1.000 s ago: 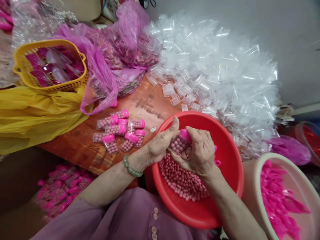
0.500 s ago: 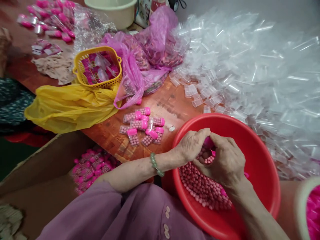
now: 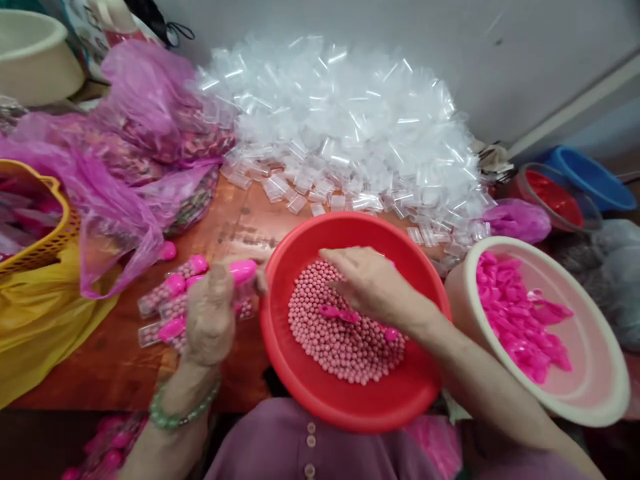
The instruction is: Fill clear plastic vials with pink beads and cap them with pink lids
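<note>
Clear containers point(image 3: 340, 127) heap behind a red basin point(image 3: 350, 413). The right hand point(image 3: 375, 280) reaches inside, fingers nearly straight, any hold hidden. Just beside the basin, the left hand point(image 3: 213, 317) curls around a pink-capped container point(image 3: 243, 271). Inside, a pink plastic piece point(image 3: 340, 313) lies on pink beads point(image 3: 345, 353).

Loose, round pink beads point(image 3: 325, 347) in a wide red plastic basin point(image 3: 287, 393)

The beads spread across the basin's floor. A bright pink plastic piece point(image 3: 345, 315) lies on them. Just left of the basin, a clear plastic bottle with a domed, bright pink cap point(image 3: 243, 271) is held, partly hidden and blurred.
</note>
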The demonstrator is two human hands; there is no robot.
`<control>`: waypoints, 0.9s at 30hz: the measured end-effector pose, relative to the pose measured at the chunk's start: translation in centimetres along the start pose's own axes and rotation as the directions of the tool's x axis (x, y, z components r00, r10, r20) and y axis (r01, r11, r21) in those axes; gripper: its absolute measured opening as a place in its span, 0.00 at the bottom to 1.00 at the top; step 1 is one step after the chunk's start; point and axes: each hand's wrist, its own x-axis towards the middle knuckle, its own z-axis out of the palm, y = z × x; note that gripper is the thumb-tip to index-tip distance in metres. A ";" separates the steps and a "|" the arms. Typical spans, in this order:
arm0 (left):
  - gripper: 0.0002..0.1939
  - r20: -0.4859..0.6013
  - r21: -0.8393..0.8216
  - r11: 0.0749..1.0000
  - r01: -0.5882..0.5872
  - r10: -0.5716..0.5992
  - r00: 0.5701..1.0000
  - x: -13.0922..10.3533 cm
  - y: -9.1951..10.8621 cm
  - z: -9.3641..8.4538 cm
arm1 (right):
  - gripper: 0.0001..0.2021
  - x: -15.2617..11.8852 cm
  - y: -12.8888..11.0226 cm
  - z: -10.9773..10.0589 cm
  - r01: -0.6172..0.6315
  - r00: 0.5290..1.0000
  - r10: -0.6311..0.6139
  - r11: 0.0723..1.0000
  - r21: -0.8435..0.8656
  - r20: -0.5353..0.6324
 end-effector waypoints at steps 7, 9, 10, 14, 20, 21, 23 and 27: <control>0.19 0.023 0.785 0.603 -0.142 0.201 0.979 1.7 -4.6 -4.1 | 0.13 -1.7 7.5 0.9 -0.400 0.868 0.415 0.910 -0.113 0.271; 0.18 0.104 0.829 0.527 -0.189 0.188 0.977 1.7 -6.1 -4.4 | 0.14 -1.1 7.4 1.5 -0.376 0.858 0.405 0.914 -0.152 0.315; 0.17 0.144 0.835 0.505 -0.219 0.183 0.972 1.6 -6.6 -4.5 | 0.14 -0.6 7.1 1.7 -0.362 0.852 0.402 0.915 -0.177 0.336; 0.16 0.201 0.808 0.519 -0.280 0.203 0.958 1.2 -7.2 -4.8 | 0.15 1.0 6.3 2.4 -0.322 0.814 0.413 0.906 -0.275 0.409; 0.14 0.109 0.632 0.726 -0.271 0.263 0.959 0.0 -3.2 -3.6 | 0.14 1.4 6.5 4.2 -0.286 0.814 0.409 0.900 -0.328 0.413; 0.12 0.126 0.592 0.755 -0.284 0.261 0.957 -0.4 -2.2 -3.1 | 0.14 1.3 6.5 4.4 -0.280 0.816 0.400 0.905 -0.321 0.417; 0.11 0.147 0.522 0.787 -0.330 0.297 0.943 -1.1 -0.4 -1.8 | 0.13 1.2 6.5 4.6 -0.277 0.829 0.377 0.918 -0.283 0.413; 0.09 0.252 0.392 0.778 -0.491 0.423 0.871 -2.3 1.8 0.9 | 0.11 0.6 6.1 3.7 -0.349 0.900 0.318 0.935 0.057 0.297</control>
